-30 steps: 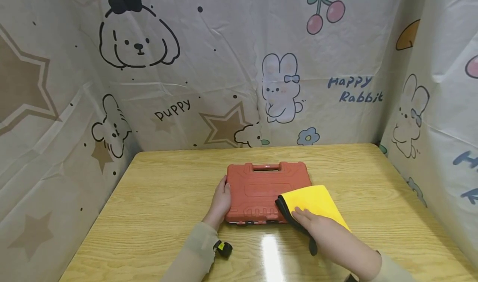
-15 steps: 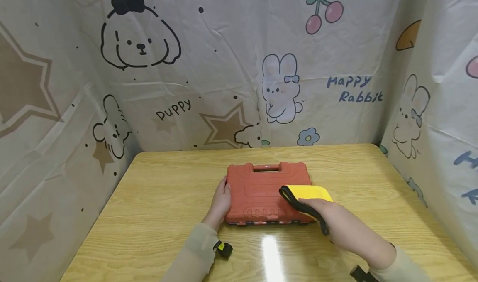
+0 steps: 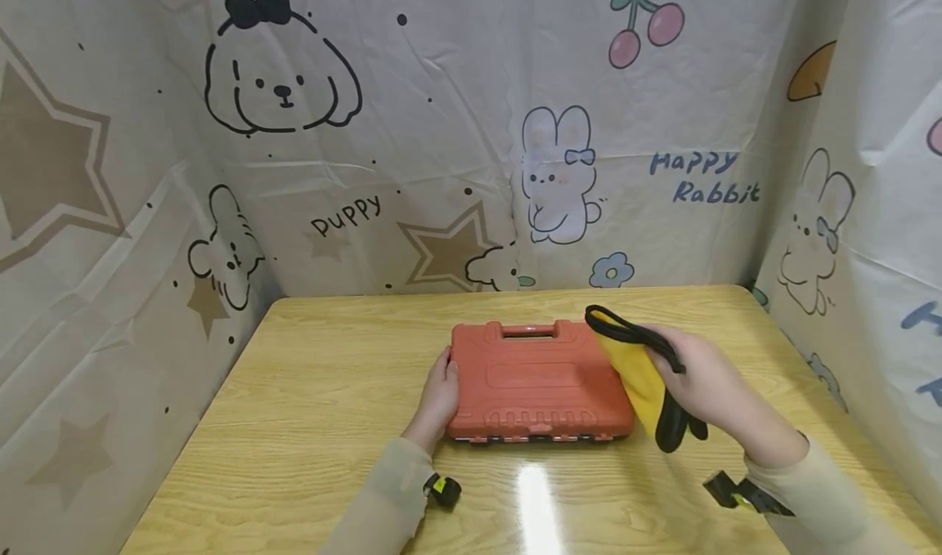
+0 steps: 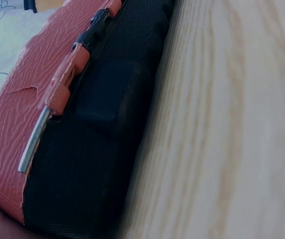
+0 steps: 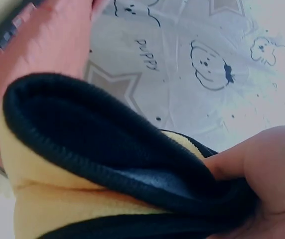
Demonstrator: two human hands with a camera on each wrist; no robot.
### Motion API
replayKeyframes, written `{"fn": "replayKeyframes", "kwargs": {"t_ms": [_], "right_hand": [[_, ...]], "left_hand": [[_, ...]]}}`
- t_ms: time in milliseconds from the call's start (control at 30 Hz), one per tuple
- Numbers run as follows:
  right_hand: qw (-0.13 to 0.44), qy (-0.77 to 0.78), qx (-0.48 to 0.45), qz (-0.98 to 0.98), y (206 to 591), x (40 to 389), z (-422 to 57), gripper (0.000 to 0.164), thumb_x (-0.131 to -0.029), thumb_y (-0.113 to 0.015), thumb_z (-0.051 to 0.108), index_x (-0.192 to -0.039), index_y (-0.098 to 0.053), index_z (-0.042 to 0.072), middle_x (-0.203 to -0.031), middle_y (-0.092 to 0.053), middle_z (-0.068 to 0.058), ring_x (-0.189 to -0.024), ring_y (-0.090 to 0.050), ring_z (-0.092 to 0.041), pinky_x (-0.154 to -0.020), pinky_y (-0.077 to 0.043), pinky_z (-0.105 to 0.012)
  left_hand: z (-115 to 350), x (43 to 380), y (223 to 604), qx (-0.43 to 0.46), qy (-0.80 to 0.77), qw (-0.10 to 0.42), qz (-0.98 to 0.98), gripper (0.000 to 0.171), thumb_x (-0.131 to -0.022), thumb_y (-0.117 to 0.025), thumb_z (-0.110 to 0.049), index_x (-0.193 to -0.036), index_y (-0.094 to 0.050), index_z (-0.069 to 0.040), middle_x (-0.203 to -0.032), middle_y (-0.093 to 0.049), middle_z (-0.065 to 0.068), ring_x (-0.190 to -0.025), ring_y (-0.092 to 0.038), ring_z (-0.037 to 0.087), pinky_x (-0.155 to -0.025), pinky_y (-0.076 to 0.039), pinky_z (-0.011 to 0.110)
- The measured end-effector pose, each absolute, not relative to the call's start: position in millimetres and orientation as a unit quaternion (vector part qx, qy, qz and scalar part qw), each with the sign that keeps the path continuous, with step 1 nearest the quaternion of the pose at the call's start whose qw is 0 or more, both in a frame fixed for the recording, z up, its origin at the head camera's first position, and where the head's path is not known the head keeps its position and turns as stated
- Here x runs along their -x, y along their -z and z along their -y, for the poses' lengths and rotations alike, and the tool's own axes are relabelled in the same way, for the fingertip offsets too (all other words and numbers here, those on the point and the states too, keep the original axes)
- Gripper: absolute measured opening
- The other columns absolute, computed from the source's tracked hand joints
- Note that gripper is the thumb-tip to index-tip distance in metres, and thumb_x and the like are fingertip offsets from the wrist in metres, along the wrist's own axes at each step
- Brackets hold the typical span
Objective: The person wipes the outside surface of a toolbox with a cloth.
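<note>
A red plastic tool case [image 3: 545, 379] lies flat on the table, its carry handle toward the back wall. My left hand [image 3: 439, 396] rests against its left side, fingers fairly straight along the edge. The left wrist view shows the case's black lower half [image 4: 92, 149] and a metal hinge pin [image 4: 34, 142]. My right hand [image 3: 702, 379] grips a folded yellow cleaning cloth [image 3: 636, 375] with black edging, raised over the case's right end. In the right wrist view, the thumb presses on the cloth's looped fold [image 5: 82, 134].
The wooden table [image 3: 316, 391] extends on both sides of the case. A printed fabric curtain [image 3: 441, 130] closes off the back and both sides. Small black wrist cameras are strapped to the left sleeve [image 3: 390, 473] and the right sleeve [image 3: 817, 481].
My right hand has gone from lying flat on the cloth to gripping it, lifting it up and to the right, uncovering the case's near right corner. My left hand stays put.
</note>
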State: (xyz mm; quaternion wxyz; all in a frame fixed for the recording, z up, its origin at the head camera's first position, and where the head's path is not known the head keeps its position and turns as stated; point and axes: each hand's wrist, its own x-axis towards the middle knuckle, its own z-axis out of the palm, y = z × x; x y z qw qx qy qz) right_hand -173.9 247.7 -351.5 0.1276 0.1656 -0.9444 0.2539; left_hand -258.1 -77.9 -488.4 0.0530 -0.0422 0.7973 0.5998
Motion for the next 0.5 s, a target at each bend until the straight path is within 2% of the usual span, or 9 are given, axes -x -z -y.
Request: {"fn": "replayKeyframes", "kwargs": {"t_ms": [233, 500], "right_hand": [[0.141, -0.24, -0.157, 0.948, 329.1, 205.7, -252.4, 0.028, -0.094, -0.056, 0.002, -0.121, -0.059, -0.004, -0.112, -0.066, -0.027, -0.099, -0.064, -0.044, -0.085, -0.05, -0.059], [0.138, -0.201, -0.177, 0.954, 318.9, 249.6, -240.9, 0.026, -0.096, -0.054, 0.003, -0.12, -0.06, -0.004, -0.11, -0.066, -0.026, -0.095, -0.065, -0.039, -0.084, -0.051, -0.055]], "left_hand": [[78.3, 258.2, 489.3, 0.049, -0.604, 0.058, -0.793, 0.051, -0.107, -0.026, -0.021, -0.155, -0.018, -0.006, -0.16, -0.019, 0.016, -0.147, -0.015, 0.035, -0.119, -0.015, 0.053], [78.5, 260.4, 491.5, 0.049, -0.603, 0.052, -0.794, 0.051, -0.107, -0.027, -0.022, -0.154, -0.019, -0.007, -0.159, -0.02, 0.016, -0.147, -0.016, 0.035, -0.119, -0.016, 0.053]]}}
